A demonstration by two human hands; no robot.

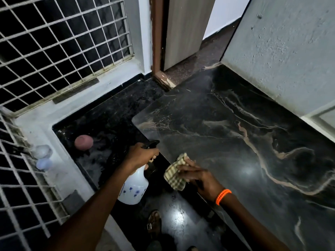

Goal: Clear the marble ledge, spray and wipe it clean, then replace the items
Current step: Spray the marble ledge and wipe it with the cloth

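The black marble ledge [226,124] with pale veins fills the right half of the head view and is bare. My left hand [141,154] grips a white spray bottle [134,189] with blue flower prints by its black trigger head, held just off the ledge's left edge. My right hand [199,178], with an orange bead bracelet at the wrist, presses a folded checked cloth [175,173] onto the ledge near its front left edge.
A pink bowl-like item [83,142] lies on the dark floor to the left. Two pale plastic containers [42,156] sit on the white sill below the window grille [54,42]. A sandalled foot [154,223] shows below. A wooden door frame [156,42] stands behind.
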